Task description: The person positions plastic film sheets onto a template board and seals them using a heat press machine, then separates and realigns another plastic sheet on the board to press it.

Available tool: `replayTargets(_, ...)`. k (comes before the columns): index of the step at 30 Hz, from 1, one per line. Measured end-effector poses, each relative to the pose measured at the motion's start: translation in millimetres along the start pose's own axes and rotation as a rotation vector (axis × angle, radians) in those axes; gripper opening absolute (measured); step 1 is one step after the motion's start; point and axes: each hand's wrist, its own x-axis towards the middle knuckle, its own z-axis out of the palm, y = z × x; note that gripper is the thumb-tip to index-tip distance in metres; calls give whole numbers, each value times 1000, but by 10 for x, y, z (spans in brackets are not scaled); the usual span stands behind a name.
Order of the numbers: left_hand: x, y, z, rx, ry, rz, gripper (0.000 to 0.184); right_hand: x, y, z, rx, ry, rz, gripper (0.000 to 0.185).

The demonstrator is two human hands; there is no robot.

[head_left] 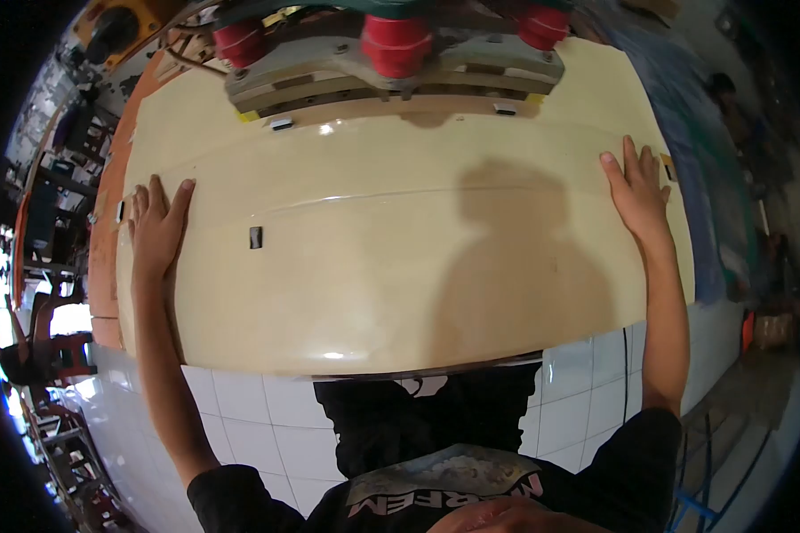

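A large, glossy cream sheet (356, 293) covers the work surface in front of me. My left hand (157, 226) lies flat near the sheet's left edge, fingers stretched forward and thumb apart. Toward the right edge, my right hand (638, 197) rests on the sheet with its fingers spread. Neither hand holds anything. A small dark block (256, 237) sits on the sheet to the right of my left hand. Just left of my left fingers is another small dark piece (120, 211). Beside my right fingers is a small dark piece with a tan edge (669, 169).
A machine head with red cylindrical parts (396, 46) and a grey metal bar (400, 82) spans the far side. Two small pieces (282, 124) (505, 109) lie before it. Blue plastic sheeting (698, 222) hangs at right. An orange-brown board (105, 266) shows at left.
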Motion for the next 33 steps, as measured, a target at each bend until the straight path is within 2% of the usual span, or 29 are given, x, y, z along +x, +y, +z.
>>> replayTargets(14,-1,-50,21,-40,51,65,97,33,-25,14,-37,-39,37,84)
replayTargets(19,-29,-21,2,10,33,23,94,49,-35,14,-32,-44,39,85)
replayTargets(25,-48,-32,5,-76,89,73,99,41,-39,7,-6,-47,41,86)
replayTargets(33,-38,-44,26,-5,80,58,99,52,-21,12,4,-45,28,87)
